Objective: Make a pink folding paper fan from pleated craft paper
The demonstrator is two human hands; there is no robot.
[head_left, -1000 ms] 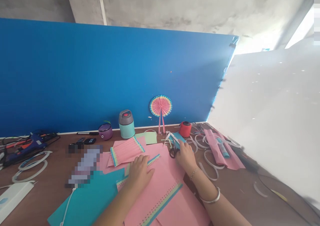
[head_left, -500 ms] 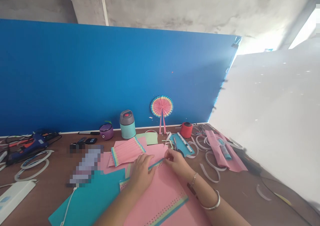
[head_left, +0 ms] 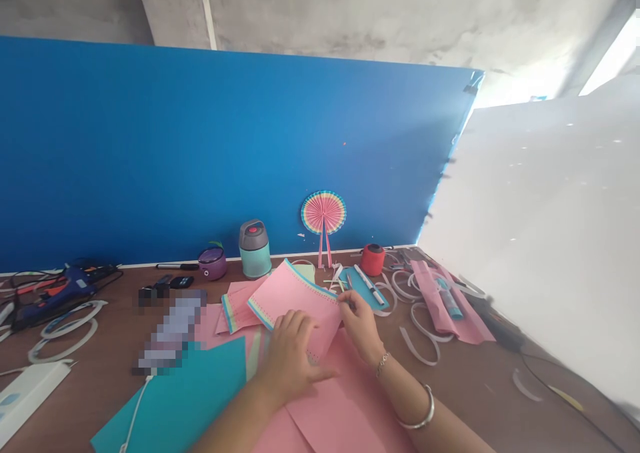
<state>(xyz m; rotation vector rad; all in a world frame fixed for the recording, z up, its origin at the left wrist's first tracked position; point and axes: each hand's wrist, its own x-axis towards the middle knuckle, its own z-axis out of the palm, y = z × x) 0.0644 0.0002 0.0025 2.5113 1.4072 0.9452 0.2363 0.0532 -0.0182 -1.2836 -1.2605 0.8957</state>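
Note:
A pink paper sheet [head_left: 295, 296] with blue and yellow dotted borders is tilted up between my hands. My right hand [head_left: 361, 325] pinches its right corner. Over the sheet's near part lies my left hand [head_left: 293, 349], fingers spread and thumb stretched out. Partly behind the sheet sits a pleated pink paper piece [head_left: 240, 309] with the same striped border. Plain pink sheets [head_left: 350, 399] lie under my hands, and a teal sheet [head_left: 185, 393] is to their left. A round pleated paper fan [head_left: 323, 213] with two pink handle strips stands against the blue panel.
At the back are a turquoise jar [head_left: 255, 249], a purple pot [head_left: 213, 264] and a red round container [head_left: 373, 260]. A marker [head_left: 369, 285] and curled white strips [head_left: 425, 326] lie right. Left are a blurred phone-like object [head_left: 173, 333], a glue gun [head_left: 75, 286] and a power strip [head_left: 35, 399].
The bordered pink sheet has been turned and lifted away from me, now overlapping the pleated piece. My left hand has spread its thumb; my right hand has shifted slightly right.

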